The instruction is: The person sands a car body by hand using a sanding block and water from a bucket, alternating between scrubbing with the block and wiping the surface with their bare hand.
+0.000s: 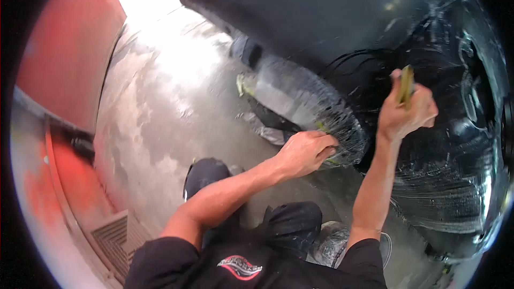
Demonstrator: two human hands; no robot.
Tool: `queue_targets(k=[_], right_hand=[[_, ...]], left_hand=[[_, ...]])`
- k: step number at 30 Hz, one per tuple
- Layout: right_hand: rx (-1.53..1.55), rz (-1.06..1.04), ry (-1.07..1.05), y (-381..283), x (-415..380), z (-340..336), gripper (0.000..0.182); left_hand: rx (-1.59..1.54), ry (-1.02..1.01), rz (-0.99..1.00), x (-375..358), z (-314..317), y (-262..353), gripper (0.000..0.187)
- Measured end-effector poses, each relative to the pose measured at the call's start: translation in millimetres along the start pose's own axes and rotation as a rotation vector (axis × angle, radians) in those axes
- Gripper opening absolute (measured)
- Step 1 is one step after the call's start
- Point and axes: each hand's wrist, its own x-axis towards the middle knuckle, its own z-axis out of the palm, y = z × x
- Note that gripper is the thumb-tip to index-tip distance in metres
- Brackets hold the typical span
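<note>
My right hand (pixel 408 106) is raised in front of the dark car body panel (pixel 369 27), its fingers closed round a flat yellow pad (pixel 407 81) seen nearly edge-on. Wet, whitish streaks run over the black surface around this hand. Lower and to the left, my left hand (pixel 306 153) has its fingers curled together; what they hold, if anything, is hidden. It overlaps the lower end of a wheel (pixel 300 93) wrapped in clear plastic film.
Grey concrete floor (pixel 155 123) with wet patches lies to the left. A red panel (pixel 69 43) stands along the left side, above a slatted grate (pixel 115 238). Near my right knee sits a plastic-covered round thing (pixel 331 243). Crumpled film (pixel 262 128) hangs beside the wheel.
</note>
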Motion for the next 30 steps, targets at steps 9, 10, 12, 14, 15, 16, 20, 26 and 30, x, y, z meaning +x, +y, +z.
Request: queue_targets(k=[9, 10, 12, 14, 15, 16, 20, 26, 30], right_hand=[[-0.156, -0.074, 0.086, 0.9, 18.9, 8.0, 0.018], [-0.157, -0.065, 0.051, 2.0, 4.5, 4.3, 0.018], [-0.127, -0.094, 0.062, 5.4, 0.1, 2.7, 0.019], [-0.149, -0.101, 0.082, 7.2, 29.6, 5.3, 0.019], [-0.185, -0.104, 0.134, 2.8, 45.8, 7.3, 0.033], [-0.180, -0.092, 0.146, -0.3, 55.6, 8.3, 0.032], [-0.050, 0.053, 0.103, -3.1, 44.4, -1.3, 0.025], [0.480, 0.478, -0.254, 19.1, -38.2, -71.5, 0.024], [0.484, 0.559, -0.420, 35.6, -65.1, -107.8, 0.029]], left_hand=[[-0.012, -0.027, 0.019, 4.4, -0.7, -0.4, 0.020], [-0.010, -0.028, 0.025, 4.3, -1.5, -1.1, 0.021], [-0.018, -0.026, 0.034, 5.3, -0.4, -4.3, 0.021], [-0.022, -0.011, 0.042, 4.2, 0.9, -3.6, 0.019], [-0.019, 0.008, 0.054, 4.8, 1.8, -2.5, 0.018], [-0.016, 0.029, 0.067, 6.6, 1.5, -1.5, 0.017], [0.060, 0.041, 0.122, 8.0, -4.0, 4.3, 0.023], [0.454, 0.168, 0.453, 94.6, -27.4, 58.5, 0.075], [0.557, 0.240, 0.550, 158.2, -5.6, 62.8, 0.087]])
